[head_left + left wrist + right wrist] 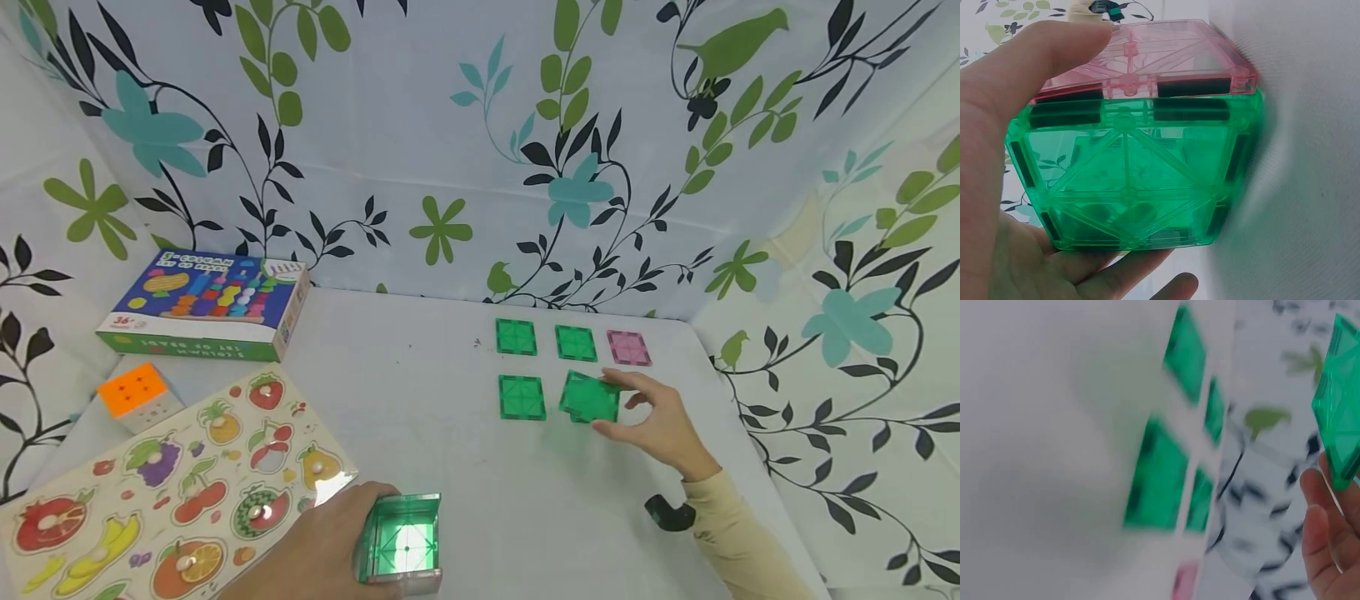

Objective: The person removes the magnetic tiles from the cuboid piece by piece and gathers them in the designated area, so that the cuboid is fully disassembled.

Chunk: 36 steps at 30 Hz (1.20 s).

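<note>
My left hand (330, 537) grips a box of magnetic tiles (401, 533) at the table's near edge. The left wrist view shows a pink tile (1154, 53) under the thumb and a green face (1129, 169) toward the camera. At the right, my right hand (660, 421) pinches a green magnetic tile (600, 402) by its edge, between thumb and fingers. It is raised off the table in the right wrist view and overlaps another green tile (573, 383) in the head view. Nearby lie more green tiles (522, 397) and a pink tile (628, 347).
A fruit puzzle board (247, 442) covers the left side of the table (427, 400). Behind it are a cube puzzle (138, 396) and a boxed bead set (206, 300). A patterned cloth (420, 150) hangs along the back. Something black (670, 512) sits by the right wrist.
</note>
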Each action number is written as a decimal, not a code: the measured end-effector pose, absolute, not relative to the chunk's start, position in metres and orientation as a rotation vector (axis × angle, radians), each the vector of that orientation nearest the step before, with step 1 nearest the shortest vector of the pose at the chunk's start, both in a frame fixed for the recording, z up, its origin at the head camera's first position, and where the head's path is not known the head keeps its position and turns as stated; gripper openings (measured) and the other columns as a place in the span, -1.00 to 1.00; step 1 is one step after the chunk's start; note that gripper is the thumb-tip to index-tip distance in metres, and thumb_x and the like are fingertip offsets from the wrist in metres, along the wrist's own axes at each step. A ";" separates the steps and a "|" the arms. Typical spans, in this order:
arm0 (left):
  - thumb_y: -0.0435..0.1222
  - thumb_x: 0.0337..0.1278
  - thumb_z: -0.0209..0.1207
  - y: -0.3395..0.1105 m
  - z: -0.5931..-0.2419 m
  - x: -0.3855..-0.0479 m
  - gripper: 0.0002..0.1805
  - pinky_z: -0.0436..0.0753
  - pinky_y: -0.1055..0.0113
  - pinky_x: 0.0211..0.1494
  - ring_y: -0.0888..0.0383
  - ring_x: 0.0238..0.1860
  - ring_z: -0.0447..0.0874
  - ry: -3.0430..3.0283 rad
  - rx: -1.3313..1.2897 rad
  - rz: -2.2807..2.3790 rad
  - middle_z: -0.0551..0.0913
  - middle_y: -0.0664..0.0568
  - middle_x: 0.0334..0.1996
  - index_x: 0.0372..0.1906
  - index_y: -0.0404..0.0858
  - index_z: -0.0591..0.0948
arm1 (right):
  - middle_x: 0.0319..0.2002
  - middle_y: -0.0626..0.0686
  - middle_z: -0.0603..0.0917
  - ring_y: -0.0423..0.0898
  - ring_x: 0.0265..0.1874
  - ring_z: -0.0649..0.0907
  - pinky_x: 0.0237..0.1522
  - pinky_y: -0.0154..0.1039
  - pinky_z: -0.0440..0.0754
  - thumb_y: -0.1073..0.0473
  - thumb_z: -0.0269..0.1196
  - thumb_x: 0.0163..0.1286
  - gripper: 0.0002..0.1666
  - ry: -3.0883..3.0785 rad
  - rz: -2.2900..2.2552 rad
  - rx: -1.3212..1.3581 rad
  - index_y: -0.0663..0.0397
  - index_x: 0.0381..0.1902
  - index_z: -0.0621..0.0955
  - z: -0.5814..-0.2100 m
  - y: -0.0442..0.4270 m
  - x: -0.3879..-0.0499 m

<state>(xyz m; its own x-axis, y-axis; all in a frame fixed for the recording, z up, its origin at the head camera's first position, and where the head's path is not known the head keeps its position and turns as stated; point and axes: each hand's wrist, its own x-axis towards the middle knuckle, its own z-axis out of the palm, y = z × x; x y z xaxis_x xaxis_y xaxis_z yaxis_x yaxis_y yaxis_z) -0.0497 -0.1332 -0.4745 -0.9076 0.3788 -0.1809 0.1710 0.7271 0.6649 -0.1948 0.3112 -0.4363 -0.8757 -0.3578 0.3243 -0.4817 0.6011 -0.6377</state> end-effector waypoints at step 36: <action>0.42 -0.30 0.45 -0.133 -0.475 -0.050 -0.03 0.65 0.39 -0.12 0.43 -0.18 0.49 2.688 0.509 0.958 0.55 0.36 0.00 0.26 0.09 0.40 | 0.16 0.35 0.62 0.33 0.17 0.58 0.24 0.35 0.51 -0.07 0.62 0.00 -0.07 -3.206 0.586 0.387 0.27 0.27 0.58 -0.484 0.441 -0.252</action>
<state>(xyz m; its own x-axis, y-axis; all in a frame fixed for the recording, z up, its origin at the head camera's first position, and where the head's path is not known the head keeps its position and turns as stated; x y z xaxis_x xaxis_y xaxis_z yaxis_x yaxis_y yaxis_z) -0.0498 -0.1331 -0.4746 -0.9097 0.4007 -0.1090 0.2414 0.7238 0.6463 -0.2517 0.4411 -0.4838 -0.9625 -0.2540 -0.0952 -0.2039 0.9090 -0.3635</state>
